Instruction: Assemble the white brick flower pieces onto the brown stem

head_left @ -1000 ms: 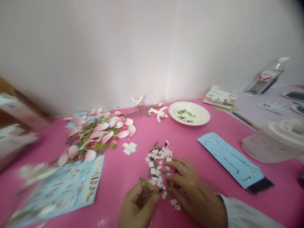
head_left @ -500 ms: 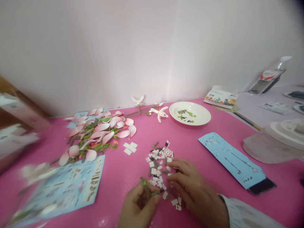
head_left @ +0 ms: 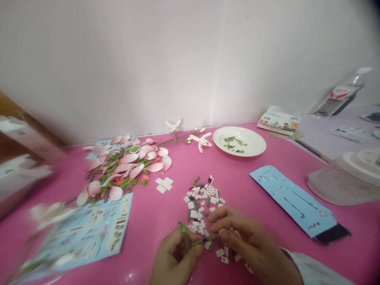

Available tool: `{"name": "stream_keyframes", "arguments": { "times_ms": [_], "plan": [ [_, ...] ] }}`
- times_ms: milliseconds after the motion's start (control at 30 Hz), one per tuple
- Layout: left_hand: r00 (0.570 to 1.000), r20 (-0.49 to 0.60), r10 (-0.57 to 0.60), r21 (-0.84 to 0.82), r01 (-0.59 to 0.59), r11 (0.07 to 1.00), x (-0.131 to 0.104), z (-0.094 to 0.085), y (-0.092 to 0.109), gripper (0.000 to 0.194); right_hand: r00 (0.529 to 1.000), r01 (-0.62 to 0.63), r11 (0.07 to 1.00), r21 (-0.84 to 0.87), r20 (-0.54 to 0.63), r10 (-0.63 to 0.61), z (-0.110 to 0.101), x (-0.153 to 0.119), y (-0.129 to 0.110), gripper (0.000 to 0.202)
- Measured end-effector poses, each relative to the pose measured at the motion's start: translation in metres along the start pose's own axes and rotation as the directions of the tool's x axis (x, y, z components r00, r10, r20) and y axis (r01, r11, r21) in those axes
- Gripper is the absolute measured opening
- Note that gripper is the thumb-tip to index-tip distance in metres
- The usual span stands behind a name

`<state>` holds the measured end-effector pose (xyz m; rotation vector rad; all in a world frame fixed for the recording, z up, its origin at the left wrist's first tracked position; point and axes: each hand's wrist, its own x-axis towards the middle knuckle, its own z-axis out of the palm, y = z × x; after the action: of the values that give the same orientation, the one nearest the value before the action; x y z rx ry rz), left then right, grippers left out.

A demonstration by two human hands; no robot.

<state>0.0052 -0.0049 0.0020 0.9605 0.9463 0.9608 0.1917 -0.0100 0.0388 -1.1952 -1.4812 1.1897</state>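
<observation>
My left hand (head_left: pixel 178 253) is closed on a grey-brown building-brick branch (head_left: pixel 184 234) with a bright green bit near its top. Between the thumb and fingers of my right hand (head_left: pixel 246 239) is a small grey-brown brick piece (head_left: pixel 214 236). Its dark end meets the branch's tip, or nearly so; I cannot tell whether they are joined. Just beyond and partly under my right hand lies a loose pile of small white, grey-brown and black bricks (head_left: pixel 193 214). A white wheel-shaped piece (head_left: pixel 211 191) is at the pile's far side.
Pink petal pieces (head_left: pixel 129 158) with green bits are heaped left, beside a blue instruction sheet (head_left: pixel 97 225). White tiles (head_left: pixel 164 184) lie mid-table. At the back are a flowered twig (head_left: pixel 200 141) and a white plate (head_left: pixel 258 147). A blue leaflet (head_left: pixel 291 198) and lidded tub (head_left: pixel 332 186) stand right.
My right hand has come up from the brick pile with a small grey-brown piece and brought it against the branch in my left hand. The view has shifted slightly.
</observation>
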Motion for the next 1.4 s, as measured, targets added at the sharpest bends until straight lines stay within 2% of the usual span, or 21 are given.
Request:
{"name": "stream_keyframes", "arguments": {
  "times_ms": [167, 300, 533, 633, 867, 1033, 1233, 1400],
  "plan": [
    [1.0, 0.007, -0.001, 0.036, 0.001, 0.999, 0.0, -0.004, -0.002, 0.018, 0.999, 0.002, 0.999, -0.036, 0.037, -0.001, 0.0, -0.001, 0.001, 0.022],
    [0.999, 0.03, -0.025, 0.072, 0.023, 0.997, 0.001, -0.006, -0.004, 0.019, 0.997, -0.044, 0.996, -0.071, 0.053, 0.048, 0.0, -0.002, 0.003, 0.026],
    [0.999, -0.047, -0.01, 0.092, 0.015, 0.996, 0.001, -0.006, -0.015, 0.026, 0.992, -0.09, 0.994, -0.062, 0.082, 0.095, 0.0, -0.001, 0.004, 0.03],
    [0.999, -0.037, -0.004, 0.099, 0.007, 0.995, 0.001, -0.006, -0.017, 0.025, 0.991, -0.087, 0.991, -0.097, 0.096, 0.096, 0.0, 0.0, 0.002, 0.028],
    [1.0, -0.009, 0.007, 0.135, -0.006, 0.991, 0.001, -0.006, -0.012, 0.024, 0.993, -0.018, 0.975, -0.221, 0.107, 0.043, -0.001, 0.0, 0.002, 0.03],
    [1.0, 0.016, -0.009, 0.136, 0.007, 0.991, -0.001, -0.005, -0.008, 0.022, 0.993, 0.018, 0.97, -0.242, 0.118, 0.011, 0.0, 0.0, 0.004, 0.033],
    [1.0, -0.018, 0.008, 0.065, -0.007, 0.998, -0.001, -0.003, -0.018, 0.025, 0.994, 0.077, 0.965, -0.25, 0.091, -0.056, 0.0, 0.001, 0.002, 0.035],
    [0.999, 0.005, 0.052, -0.058, -0.052, 0.997, -0.003, -0.001, -0.024, 0.019, 0.988, 0.15, 0.953, -0.262, 0.085, -0.132, 0.004, -0.002, 0.005, 0.032]
  ]
}}
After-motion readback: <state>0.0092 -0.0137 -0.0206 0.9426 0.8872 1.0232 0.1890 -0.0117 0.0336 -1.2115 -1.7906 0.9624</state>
